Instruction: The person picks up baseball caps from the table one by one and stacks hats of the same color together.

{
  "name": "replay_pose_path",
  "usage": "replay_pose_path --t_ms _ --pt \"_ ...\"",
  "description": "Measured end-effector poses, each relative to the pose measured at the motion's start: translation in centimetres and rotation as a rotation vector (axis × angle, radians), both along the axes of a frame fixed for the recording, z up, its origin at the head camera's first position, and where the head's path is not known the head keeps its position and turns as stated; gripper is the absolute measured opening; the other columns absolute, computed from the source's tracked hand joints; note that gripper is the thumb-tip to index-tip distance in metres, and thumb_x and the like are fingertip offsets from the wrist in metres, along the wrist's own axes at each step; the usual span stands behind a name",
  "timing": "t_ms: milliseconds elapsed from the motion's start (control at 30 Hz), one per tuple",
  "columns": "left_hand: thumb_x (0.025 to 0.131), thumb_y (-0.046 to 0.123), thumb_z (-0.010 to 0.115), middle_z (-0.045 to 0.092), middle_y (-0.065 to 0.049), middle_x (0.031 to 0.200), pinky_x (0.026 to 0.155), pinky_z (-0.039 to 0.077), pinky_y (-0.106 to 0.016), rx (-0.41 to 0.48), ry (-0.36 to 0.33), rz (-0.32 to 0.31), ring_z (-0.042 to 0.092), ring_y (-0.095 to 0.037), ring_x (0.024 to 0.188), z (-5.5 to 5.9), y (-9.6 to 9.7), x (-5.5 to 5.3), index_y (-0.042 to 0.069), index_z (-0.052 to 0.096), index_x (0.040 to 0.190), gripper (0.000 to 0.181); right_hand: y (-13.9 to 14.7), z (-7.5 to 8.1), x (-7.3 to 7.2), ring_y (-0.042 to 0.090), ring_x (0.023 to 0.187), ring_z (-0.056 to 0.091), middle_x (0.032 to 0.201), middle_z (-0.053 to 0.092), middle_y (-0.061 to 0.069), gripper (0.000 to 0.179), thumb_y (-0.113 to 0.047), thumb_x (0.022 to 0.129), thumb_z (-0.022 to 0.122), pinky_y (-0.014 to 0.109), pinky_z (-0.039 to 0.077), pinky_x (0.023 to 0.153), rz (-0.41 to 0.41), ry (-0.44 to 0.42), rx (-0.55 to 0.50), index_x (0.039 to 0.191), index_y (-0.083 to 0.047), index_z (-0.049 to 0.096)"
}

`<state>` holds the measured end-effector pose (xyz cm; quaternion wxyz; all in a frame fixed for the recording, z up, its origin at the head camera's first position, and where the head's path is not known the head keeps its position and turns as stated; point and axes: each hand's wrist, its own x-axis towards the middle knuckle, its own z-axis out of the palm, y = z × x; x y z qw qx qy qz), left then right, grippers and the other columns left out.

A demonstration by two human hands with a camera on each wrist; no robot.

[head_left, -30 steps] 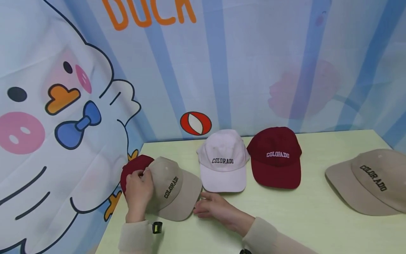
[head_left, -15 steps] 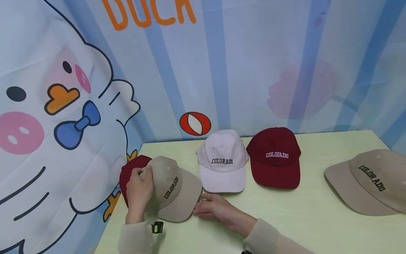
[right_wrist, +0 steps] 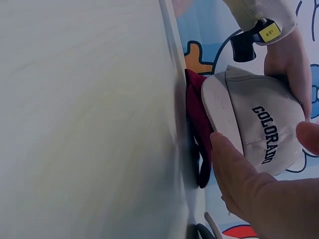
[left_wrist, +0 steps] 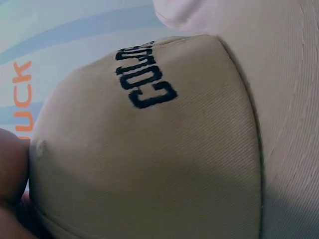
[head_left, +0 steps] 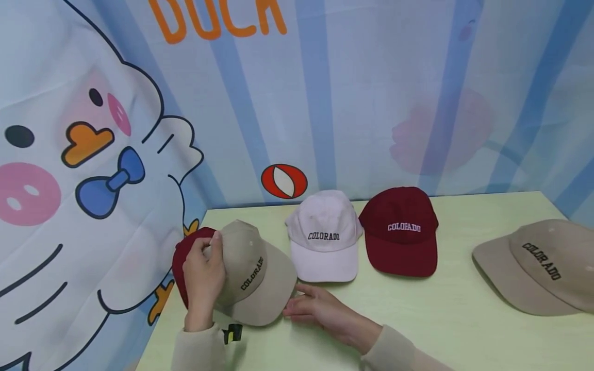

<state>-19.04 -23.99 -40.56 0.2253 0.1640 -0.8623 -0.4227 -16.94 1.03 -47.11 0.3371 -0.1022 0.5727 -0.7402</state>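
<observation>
A beige baseball cap (head_left: 243,265) with dark COLORADO lettering tilts at the left of the table, its brim toward the lower right. My left hand (head_left: 204,273) grips the rear of its crown. In the left wrist view, the crown (left_wrist: 149,149) fills the frame, with part of that hand at the left edge. My right hand (head_left: 327,314) has its fingers extended at the brim's edge, the thumb (right_wrist: 308,137) apart from them near the crown. Behind and beneath the beige cap sits a maroon cap (head_left: 183,257), mostly covered; its brim (right_wrist: 199,129) shows below in the right wrist view.
On the pale yellow table (head_left: 417,319), a light pink cap (head_left: 324,226) and another maroon cap (head_left: 402,232) stand side by side at the back. A second beige cap (head_left: 533,268) lies at the right. A printed cloth backdrop (head_left: 362,93) rises behind and at the left.
The beige cap's crown has risen slightly along with my left hand, so it tilts a little more. My right fingers stay at the brim. The head view has shifted slightly.
</observation>
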Motion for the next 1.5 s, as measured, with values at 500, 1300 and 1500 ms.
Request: replay_pose_path --t_ms 500,1300,1500 --pt "0.105 0.045 0.058 0.068 -0.015 0.083 0.068 0.050 -0.032 0.061 0.164 -0.150 0.060 -0.019 0.083 1.8 3.4 0.6 0.004 0.070 0.108 0.042 5.3 1.5 -0.3 0.026 0.113 0.069 0.122 0.066 0.023 0.081 -0.018 0.099 0.064 0.044 0.057 0.100 0.004 0.252 0.161 0.158 0.014 0.018" --pt "0.103 0.036 0.064 0.062 -0.002 0.077 0.068 0.054 -0.033 0.163 0.006 -0.729 0.062 -0.016 0.077 0.9 12.9 -1.0 0.014 0.070 0.096 0.024 13.9 5.5 -2.3 0.028 0.115 0.063 0.150 0.055 0.009 0.049 -0.032 0.104 0.063 0.027 0.057 0.091 -0.282 0.576 0.444 0.150 -0.018 0.054" --pt "0.104 0.038 0.061 0.067 0.000 0.092 0.084 0.052 -0.034 0.163 -0.044 -0.867 0.060 -0.015 0.094 -0.3 14.9 -1.6 0.016 0.072 0.098 0.025 15.0 5.9 -2.1 0.028 0.118 0.063 0.151 0.053 0.011 0.049 -0.033 0.104 0.063 0.038 0.059 0.096 -0.248 0.591 0.440 0.150 -0.018 0.054"
